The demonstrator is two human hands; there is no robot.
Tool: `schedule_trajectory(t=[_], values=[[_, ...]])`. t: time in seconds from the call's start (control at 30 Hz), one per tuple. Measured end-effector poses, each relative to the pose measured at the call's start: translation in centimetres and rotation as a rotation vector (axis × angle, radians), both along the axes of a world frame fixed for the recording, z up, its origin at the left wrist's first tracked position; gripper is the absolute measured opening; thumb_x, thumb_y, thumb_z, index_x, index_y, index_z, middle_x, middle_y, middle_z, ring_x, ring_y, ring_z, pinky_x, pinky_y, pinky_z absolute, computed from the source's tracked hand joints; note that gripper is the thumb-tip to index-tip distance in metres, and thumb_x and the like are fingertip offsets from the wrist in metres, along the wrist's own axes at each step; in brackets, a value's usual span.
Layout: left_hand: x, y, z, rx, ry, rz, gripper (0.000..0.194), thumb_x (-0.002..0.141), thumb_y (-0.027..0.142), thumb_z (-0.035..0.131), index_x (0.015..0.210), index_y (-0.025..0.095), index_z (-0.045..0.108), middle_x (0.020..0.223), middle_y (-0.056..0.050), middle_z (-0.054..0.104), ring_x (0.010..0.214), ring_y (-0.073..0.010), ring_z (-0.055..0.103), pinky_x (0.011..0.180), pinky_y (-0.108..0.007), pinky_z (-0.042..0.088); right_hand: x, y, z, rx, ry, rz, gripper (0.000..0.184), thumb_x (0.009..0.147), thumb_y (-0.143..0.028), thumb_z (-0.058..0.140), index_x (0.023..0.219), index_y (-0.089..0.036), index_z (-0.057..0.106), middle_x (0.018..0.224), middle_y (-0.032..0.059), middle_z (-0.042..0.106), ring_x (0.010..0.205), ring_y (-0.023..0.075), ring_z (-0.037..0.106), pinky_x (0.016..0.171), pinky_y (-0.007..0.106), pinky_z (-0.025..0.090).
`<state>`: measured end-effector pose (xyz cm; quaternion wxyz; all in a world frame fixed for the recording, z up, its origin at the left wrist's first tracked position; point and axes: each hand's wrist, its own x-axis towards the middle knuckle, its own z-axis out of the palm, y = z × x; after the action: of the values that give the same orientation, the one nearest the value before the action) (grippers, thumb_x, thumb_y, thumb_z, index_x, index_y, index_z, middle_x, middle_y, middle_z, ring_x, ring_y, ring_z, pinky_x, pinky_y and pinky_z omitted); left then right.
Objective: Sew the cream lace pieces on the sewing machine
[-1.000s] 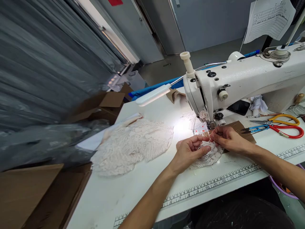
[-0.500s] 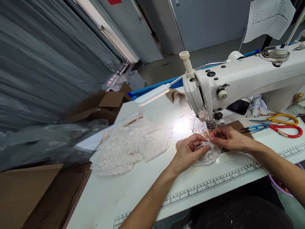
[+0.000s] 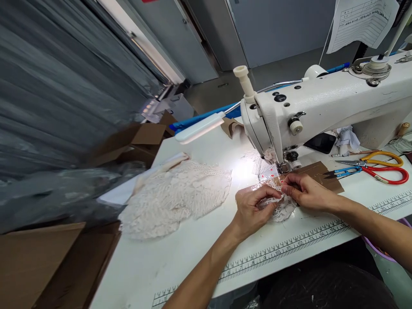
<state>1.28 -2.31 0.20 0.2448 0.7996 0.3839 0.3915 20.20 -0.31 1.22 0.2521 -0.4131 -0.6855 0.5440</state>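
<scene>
White, openwork lace (image 3: 285, 211) lies bunched on the table (image 3: 193, 253) before the sewing machine (image 3: 283, 111). Both hands, left (image 3: 257, 208) and right (image 3: 307, 192), pinch its upper edge between nearly closed fingertips, the rest hanging beneath.

Head-worn view, looking forward and down at nearby hands (image 3: 280, 201)

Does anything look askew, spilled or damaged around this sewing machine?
Nothing looks spilled or clearly damaged. The hanging paper is creased, and the loose lace left of the sewing machine lies rumpled: untidy, not alarming. The held lace is partly hidden.
</scene>
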Motion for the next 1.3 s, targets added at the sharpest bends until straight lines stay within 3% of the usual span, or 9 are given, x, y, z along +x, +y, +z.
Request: schedule_trajectory(t=[0.1,0.23,0.43,0.6,0.7,0.8,0.9,1.1,1.3], values=[[-0.1,0.4,0.3,0.310,0.132,-0.155,0.021,0.081,0.005,0.048,0.088,0.020,0.061,0.074,0.001,0.069,0.066,-0.0116,0.066,0.060,-0.024,0.055,-0.5,-0.7,0.1,0.112,-0.060,-0.061,0.009,0.089,-0.018,0.045,0.080,-0.018,0.044,0.072,0.0009,0.050,0.066,0.0130,0.044,0.063,0.027,0.035],[0.0,0.5,1.0,0.516,0.242,-0.162,0.019,0.084,0.004,0.049,0.089,0.021,0.057,0.076,0.000,0.069,0.068,-0.0126,0.066,0.063,-0.026,0.056,-0.8,-1.3,-0.2,0.238,-0.078,-0.085,0.008,0.086,-0.016,0.042,0.080,-0.020,0.038,0.075,0.0031,0.052,0.067,0.0149,0.046,0.065,0.030,0.037],[-0.2,0.4,0.8,0.534,0.358,-0.140,0.019,0.089,0.006,0.046,0.082,0.020,0.056,0.070,0.001,0.066,0.064,-0.0119,0.063,0.058,-0.026,0.052,-1.3,-1.9,-1.0,0.293,-0.076,-0.116,0.010,0.082,-0.014,0.041,0.081,-0.021,0.035,0.074,0.0027,0.053,0.064,0.0151,0.046,0.062,0.029,0.036],[-1.9,1.5,0.3,0.733,0.647,-0.012,0.019,0.093,0.009,0.049,0.078,0.018,0.057,0.075,-0.004,0.067,0.062,-0.0145,0.061,0.057,-0.029,0.049,-1.5,-2.3,-1.0,0.218,-0.021,-0.171,0.010,0.080,-0.014,0.043,0.077,-0.020,0.037,0.067,0.0000,0.049,0.058,0.0126,0.041,0.058,0.027,0.034],[-2.2,1.7,0.8,0.846,0.591,0.035,0.012,0.091,0.007,0.053,0.089,0.017,0.059,0.087,-0.008,0.072,0.072,-0.0175,0.066,0.061,-0.031,0.052,-0.9,-1.5,-0.6,0.087,0.078,-0.181,0.011,0.086,-0.022,0.043,0.075,-0.019,0.043,0.065,-0.0001,0.049,0.058,0.0118,0.042,0.055,0.026,0.035],[-1.6,1.4,1.3,0.900,0.525,-0.024,0.011,0.090,0.005,0.054,0.093,0.015,0.059,0.090,-0.011,0.073,0.077,-0.0195,0.069,0.063,-0.032,0.054,-0.1,-0.4,-0.2,-0.015,0.179,-0.270,0.019,0.091,-0.033,0.044,0.081,-0.018,0.047,0.069,0.0006,0.052,0.061,0.0119,0.046,0.057,0.026,0.038],[-1.1,1.0,1.3,0.901,0.508,-0.068,0.010,0.090,0.005,0.054,0.093,0.015,0.058,0.089,-0.011,0.074,0.078,-0.0198,0.070,0.064,-0.032,0.056,0.4,0.0,0.1,-0.071,0.212,-0.260,0.022,0.093,-0.038,0.045,0.091,-0.017,0.049,0.075,0.0014,0.054,0.063,0.0116,0.047,0.058,0.026,0.038],[-0.9,0.9,1.1,0.895,0.540,-0.078,0.012,0.091,0.007,0.052,0.092,0.016,0.059,0.090,-0.009,0.074,0.080,-0.0187,0.071,0.066,-0.032,0.058,0.7,-0.3,0.4,-0.082,0.091,-0.052,0.018,0.089,-0.032,0.056,0.090,-0.015,0.058,0.065,-0.0016,0.049,0.059,0.0103,0.043,0.054,0.025,0.036],[-0.5,0.8,1.5,0.928,0.528,-0.063,0.010,0.094,0.012,0.051,0.088,0.015,0.058,0.086,-0.008,0.073,0.074,-0.0177,0.070,0.063,-0.031,0.058,0.3,-0.6,0.7,0.026,-0.068,-0.106,0.023,0.078,-0.027,0.072,0.094,-0.015,0.061,0.066,-0.0025,0.053,0.062,0.0111,0.048,0.057,0.025,0.038]])
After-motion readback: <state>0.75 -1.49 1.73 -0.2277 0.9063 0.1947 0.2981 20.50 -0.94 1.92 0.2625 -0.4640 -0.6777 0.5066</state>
